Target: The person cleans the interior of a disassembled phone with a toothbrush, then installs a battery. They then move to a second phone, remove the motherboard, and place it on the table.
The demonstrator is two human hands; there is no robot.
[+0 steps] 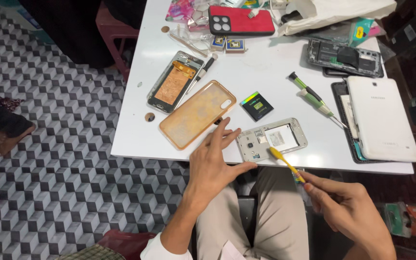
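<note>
An opened phone body [272, 139] with its back off lies at the near edge of the white table [266, 72]. My left hand [214, 166] rests its fingertips on the phone's left end, steadying it. My right hand [346, 207] grips a yellow toothbrush [287, 164] whose bristled head touches the phone's lower edge. A translucent orange phone case [197, 113] lies just left of my left hand. A small black battery [256, 106] sits beyond the phone.
A second opened phone [174, 82], a red phone case [241, 20], a green-handled screwdriver [314, 97], a white tablet [381, 118], another dismantled device [345, 58] and a white bag [333, 12] crowd the table. Patterned tile floor [49, 144] lies left.
</note>
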